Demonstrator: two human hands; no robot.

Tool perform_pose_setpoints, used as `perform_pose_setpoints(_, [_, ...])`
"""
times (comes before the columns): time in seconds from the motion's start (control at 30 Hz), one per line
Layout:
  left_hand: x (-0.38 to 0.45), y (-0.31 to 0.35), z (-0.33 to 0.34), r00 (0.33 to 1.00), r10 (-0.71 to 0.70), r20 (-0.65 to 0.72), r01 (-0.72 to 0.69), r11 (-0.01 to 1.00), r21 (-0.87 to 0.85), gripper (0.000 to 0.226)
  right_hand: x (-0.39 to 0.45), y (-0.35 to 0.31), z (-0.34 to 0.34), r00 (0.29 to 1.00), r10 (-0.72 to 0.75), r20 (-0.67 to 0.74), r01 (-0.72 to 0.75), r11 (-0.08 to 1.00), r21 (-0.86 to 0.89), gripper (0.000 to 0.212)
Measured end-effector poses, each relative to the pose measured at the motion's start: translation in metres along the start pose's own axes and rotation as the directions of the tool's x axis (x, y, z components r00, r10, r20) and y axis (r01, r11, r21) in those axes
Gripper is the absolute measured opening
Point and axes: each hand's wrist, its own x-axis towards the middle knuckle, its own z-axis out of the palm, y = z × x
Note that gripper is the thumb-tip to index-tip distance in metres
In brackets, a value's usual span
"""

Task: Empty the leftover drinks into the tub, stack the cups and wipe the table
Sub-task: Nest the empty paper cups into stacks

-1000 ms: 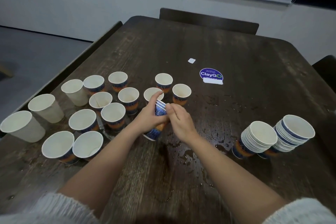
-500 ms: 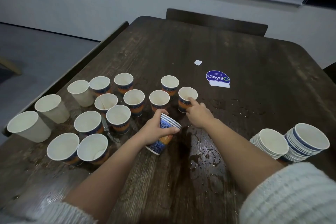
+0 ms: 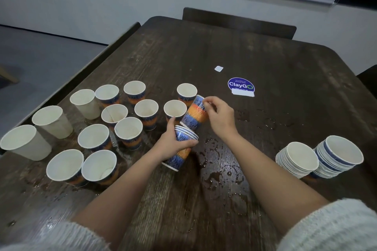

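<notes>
Head view. Left hand [image 3: 173, 144] curled round a short nested stack [image 3: 179, 149] of patterned cups, tilted, rims up and to the right, base just above the table [image 3: 204, 51]. Right hand [image 3: 219, 114] pinches a single cup [image 3: 194, 114] near its base with fingertips; that cup is tipped, rim down toward the stack's open mouth, rim just above the stack rims, contact not resolvable. Loose upright cups [image 3: 130, 130] cluster on the table left of the hands, some patterned, three plain ones [image 3: 51, 121] at far left. Two tall finished stacks [image 3: 318, 159] lie tilted at right, touching each other. Wet patches [image 3: 220, 175] sit on the wood between the forearms. Round sticker [image 3: 241, 86] beyond the right hand.
</notes>
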Motion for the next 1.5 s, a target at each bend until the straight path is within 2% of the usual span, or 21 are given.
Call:
perform_pose_setpoints(0.13, [-0.001,0.004,0.000,0.994,0.052,-0.094,-0.058,0.996,-0.062,0.111,-0.011,-0.003,0.011,0.985,-0.042,0.168,0.022,0.993,0.119,0.015])
perform_pose_setpoints(0.23, [-0.002,0.008,-0.002,0.972,0.146,-0.182,-0.168,0.979,-0.114,0.099,-0.022,0.000,0.021,0.962,-0.132,0.238,0.153,0.986,-0.072,0.038])
perform_pose_setpoints(0.3, [-0.002,0.008,-0.005,0.956,0.178,-0.234,-0.204,0.975,-0.091,0.082,-0.029,-0.003,0.025,0.953,-0.175,0.248,0.195,0.979,-0.061,0.046])
perform_pose_setpoints(0.33, [-0.002,0.008,-0.006,0.953,0.178,-0.246,-0.201,0.977,-0.072,0.072,-0.032,-0.007,0.026,0.956,-0.160,0.247,0.159,0.987,0.024,0.043])
perform_pose_setpoints(0.4, [-0.003,0.007,-0.005,0.955,0.156,-0.254,-0.177,0.982,-0.062,0.061,-0.028,-0.012,0.026,0.955,-0.050,0.292,-0.014,0.977,0.214,0.040])
perform_pose_setpoints(0.47, [-0.004,0.006,-0.004,0.955,0.134,-0.264,-0.159,0.984,-0.077,0.059,-0.018,-0.014,0.027,0.947,0.039,0.318,-0.123,0.961,0.247,0.046])
perform_pose_setpoints(0.6, [-0.007,0.006,-0.005,0.952,0.112,-0.285,-0.134,0.989,-0.061,0.065,-0.005,-0.014,0.035,0.970,0.155,0.190,-0.207,0.931,0.300,0.050])
perform_pose_setpoints(0.67, [-0.007,0.001,-0.008,0.952,0.093,-0.292,-0.115,0.992,-0.059,0.064,-0.002,-0.013,0.036,0.964,0.166,0.207,-0.206,0.960,0.191,0.050])
perform_pose_setpoints(0.73, [-0.008,-0.004,-0.009,0.953,0.085,-0.291,-0.103,0.994,-0.045,0.061,-0.001,-0.012,0.037,0.927,0.157,0.340,-0.197,0.977,0.084,0.052])
perform_pose_setpoints(0.83, [-0.009,-0.011,-0.011,0.961,0.069,-0.270,-0.076,0.997,-0.015,0.065,-0.006,-0.013,0.039,0.853,0.130,0.505,-0.165,0.986,0.026,0.056])
perform_pose_setpoints(1.0, [-0.012,-0.021,-0.012,0.964,0.038,-0.261,-0.034,0.999,0.019,0.066,-0.007,-0.012,0.045,0.846,-0.003,0.533,0.043,0.997,-0.062,0.046])
perform_pose_setpoints(1.07, [-0.013,-0.024,-0.011,0.967,0.012,-0.253,-0.010,1.000,0.010,0.068,-0.004,-0.007,0.047,0.837,0.016,0.547,0.094,0.981,-0.172,0.043])
perform_pose_setpoints(1.13, [-0.014,-0.029,-0.012,0.968,-0.004,-0.251,0.005,1.000,0.003,0.072,-0.001,-0.001,0.047,0.862,0.045,0.504,0.121,0.949,-0.291,0.036])
perform_pose_setpoints(1.2, [-0.014,-0.032,-0.013,0.967,-0.021,-0.253,0.019,1.000,-0.007,0.082,0.001,0.003,0.044,0.925,0.025,0.379,0.111,0.936,-0.335,0.035])
perform_pose_setpoints(1.3, [-0.015,-0.032,-0.013,0.969,-0.056,-0.240,0.049,0.998,-0.037,0.101,0.000,0.000,0.033,0.986,-0.038,0.165,0.075,0.973,-0.220,0.025])
perform_pose_setpoints(1.5, [-0.013,-0.023,-0.002,0.983,-0.018,-0.182,0.015,1.000,-0.015,0.113,-0.018,-0.018,0.017,1.000,-0.016,0.026,0.015,0.999,0.051,0.022])
